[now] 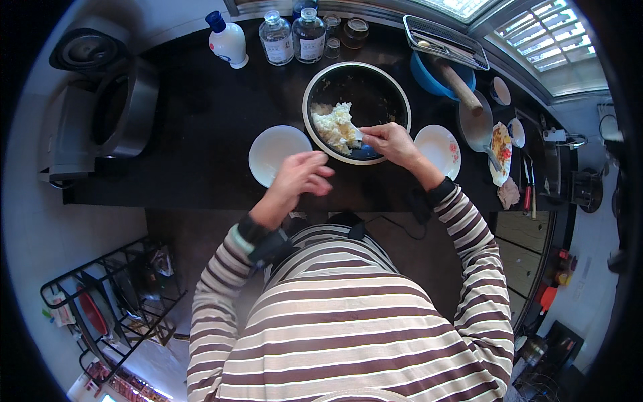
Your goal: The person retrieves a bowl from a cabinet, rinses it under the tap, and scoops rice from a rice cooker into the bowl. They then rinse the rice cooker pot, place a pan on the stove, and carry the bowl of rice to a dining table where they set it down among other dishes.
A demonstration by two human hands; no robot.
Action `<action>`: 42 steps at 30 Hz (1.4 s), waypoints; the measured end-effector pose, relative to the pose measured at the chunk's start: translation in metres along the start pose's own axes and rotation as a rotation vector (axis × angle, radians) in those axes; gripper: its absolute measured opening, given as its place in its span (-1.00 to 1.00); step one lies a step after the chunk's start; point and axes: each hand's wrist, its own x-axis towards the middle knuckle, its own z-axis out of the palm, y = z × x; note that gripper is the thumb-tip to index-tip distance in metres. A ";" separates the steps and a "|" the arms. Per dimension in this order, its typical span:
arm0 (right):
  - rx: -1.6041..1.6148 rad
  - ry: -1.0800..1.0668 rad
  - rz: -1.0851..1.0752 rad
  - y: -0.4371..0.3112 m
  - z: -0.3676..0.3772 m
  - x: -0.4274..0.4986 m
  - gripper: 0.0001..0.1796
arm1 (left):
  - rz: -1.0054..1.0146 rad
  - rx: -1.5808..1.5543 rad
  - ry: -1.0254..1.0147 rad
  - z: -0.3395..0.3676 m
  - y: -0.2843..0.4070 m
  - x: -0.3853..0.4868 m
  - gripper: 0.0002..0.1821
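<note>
A dark-lined round pot [384, 95] with a pale rim stands on the black counter. Inside it, at the left, lies a mound of white and pale yellow food [334, 125]. My right hand [391, 143] grips the white handle of a utensil [358, 134], whose far end is hidden in the food. Slightly blurred, my left hand [304, 176] is held over the right edge of an empty white bowl [275, 151], fingers spread and holding nothing. Just right of the pot, partly behind my right wrist, sits a white bowl with red flowers [439, 145].
Glass bottles [309, 37], a white bottle [228, 42] and jars [354, 32] line the back. At the right are a blue basin [427, 75], a wooden rolling pin [459, 88], a metal ladle [476, 123] and an oval food dish [501, 151]. A metal appliance [135, 110] stands left.
</note>
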 end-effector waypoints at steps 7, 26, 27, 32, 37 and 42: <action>0.006 0.075 -0.009 0.010 -0.003 -0.002 -0.71 | 0.245 0.575 0.790 -0.095 -0.045 -0.010 -0.51; 0.026 0.158 -0.058 -0.039 -0.039 -0.032 -0.72 | 0.206 -0.028 0.183 -0.070 -0.010 -0.062 -0.52; 0.033 0.160 -0.094 -0.047 -0.041 -0.037 -0.72 | 0.206 -0.038 0.182 -0.064 -0.006 -0.062 -0.51; -0.391 0.253 -0.370 -0.087 -0.023 -0.065 -0.73 | 0.231 -0.079 0.158 -0.045 0.001 -0.059 -0.42; -0.954 0.376 -0.737 -0.110 0.026 -0.079 -0.49 | 0.293 -0.139 0.114 -0.042 0.001 -0.055 -0.37; -0.920 0.428 -0.746 -0.111 0.017 -0.080 -0.56 | 0.324 -0.159 0.142 -0.043 -0.004 -0.053 -0.35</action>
